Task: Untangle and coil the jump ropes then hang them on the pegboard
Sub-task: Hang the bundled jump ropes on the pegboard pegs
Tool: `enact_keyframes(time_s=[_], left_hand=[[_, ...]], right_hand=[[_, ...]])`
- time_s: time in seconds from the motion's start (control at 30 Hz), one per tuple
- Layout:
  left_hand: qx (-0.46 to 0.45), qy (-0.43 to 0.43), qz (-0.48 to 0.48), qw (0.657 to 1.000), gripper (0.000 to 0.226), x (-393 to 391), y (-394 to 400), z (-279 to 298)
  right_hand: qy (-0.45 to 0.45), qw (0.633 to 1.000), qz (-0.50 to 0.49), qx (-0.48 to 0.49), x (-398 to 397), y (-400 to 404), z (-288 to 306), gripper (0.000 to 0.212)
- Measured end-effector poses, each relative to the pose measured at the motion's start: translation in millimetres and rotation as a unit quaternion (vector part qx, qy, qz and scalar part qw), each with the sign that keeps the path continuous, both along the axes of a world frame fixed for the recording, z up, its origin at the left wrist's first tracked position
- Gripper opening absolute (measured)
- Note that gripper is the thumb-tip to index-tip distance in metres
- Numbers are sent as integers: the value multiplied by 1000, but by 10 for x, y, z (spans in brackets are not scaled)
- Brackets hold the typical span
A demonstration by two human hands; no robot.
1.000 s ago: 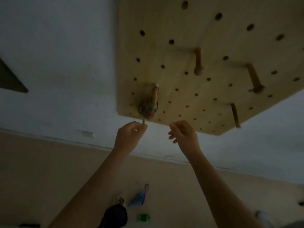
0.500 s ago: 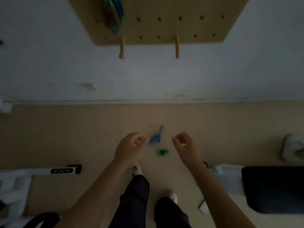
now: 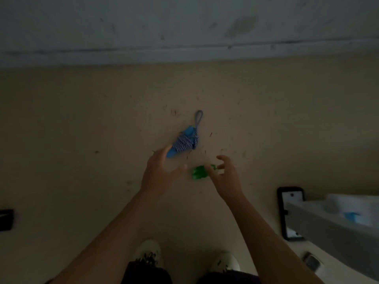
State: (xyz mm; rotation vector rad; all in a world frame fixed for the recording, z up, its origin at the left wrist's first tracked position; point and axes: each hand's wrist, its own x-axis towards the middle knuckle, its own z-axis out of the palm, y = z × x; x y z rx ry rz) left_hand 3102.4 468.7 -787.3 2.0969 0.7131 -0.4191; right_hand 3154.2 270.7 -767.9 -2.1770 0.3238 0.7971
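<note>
A blue jump rope wound into a tight bundle (image 3: pixel 184 142), its blue-and-white striped cord wrapped round bright blue handles with a small loop sticking out toward the wall, lies on the beige floor (image 3: pixel 82 130). Just beside it, nearer the person, lies a small bright green object (image 3: pixel 198 172), too blurred to tell what it is.

Both arms reach down over the floor. The left hand (image 3: pixel 159 173) is spread with fingers straight and relaxed, grasping nothing; its fingertips overlap the lower end of the blue bundle, though contact cannot be told. The right hand (image 3: pixel 224 178) is released too, fingers loosely bent above the green object, hiding its right edge, holding nothing.

At the right edge stands a grey bin (image 3: pixel 328 228) with pale, white-and-blue things inside, too blurred to name. A black-framed phone-like slab (image 3: pixel 291 212) lies on the floor against the bin's left side.

The floor is speckled with small dark bits around the rope. It meets a scuffed white wall (image 3: pixel 184 27) along a grey baseboard line. Two white shoes (image 3: pixel 148 253) and dark trouser legs show at the bottom edge. A dark object (image 3: pixel 6 219) sits at the left edge.
</note>
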Motion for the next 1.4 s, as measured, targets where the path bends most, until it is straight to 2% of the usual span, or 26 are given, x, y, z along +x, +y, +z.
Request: enact_keyframes(time_s=[0.1,0.17,0.3,0.37,0.5,0.6,0.7,0.8,0.83,0.93,1.0,1.1,1.2,1.3,1.4], left_hand=[[-7,30,-1,1000,98,133,9,-761],[-15,37,6,999,100,247,13,-1089],[25,18,-7,999,92,470,29,-1420],[16,19,8,1000,80,570,47,-1455],[-41,23,53,998,42,718,116,-1487],[-105,24,76,991,41,844,172,-1434],[-151,15,80,985,46,989,162,-1219],[-175,-41,103,978,63,1064,101,-703],[-184,-62,112,975,60,1072,84,-484],[-209,-117,124,963,32,1054,48,333],[-225,-133,115,958,35,1030,48,883],[-247,-150,63,955,57,1038,91,2041],[-280,-150,35,948,56,1090,188,3136],[-322,-162,42,932,62,1144,213,4189],[-318,-194,90,924,73,1126,224,5287]], right_hand=[[61,997,-51,-21,-31,29,-870,74],[99,991,-79,-45,22,61,-1254,84],[68,994,-47,-67,296,137,-1593,76],[42,997,-47,-48,477,166,-1609,73],[13,996,-86,17,786,183,-1559,55],[27,981,-129,140,889,301,-1454,41],[60,939,-193,278,966,421,-1225,29],[51,923,-181,336,1078,465,-737,46],[46,920,-174,347,1112,468,-512,53],[28,920,-151,360,1169,429,362,65],[12,922,-124,366,1180,392,887,53],[-19,928,-97,361,1256,327,1997,37],[-43,925,-49,373,1370,336,3127,21],[-54,920,26,388,1378,408,4212,19],[-71,917,90,382,1291,436,5302,23]])
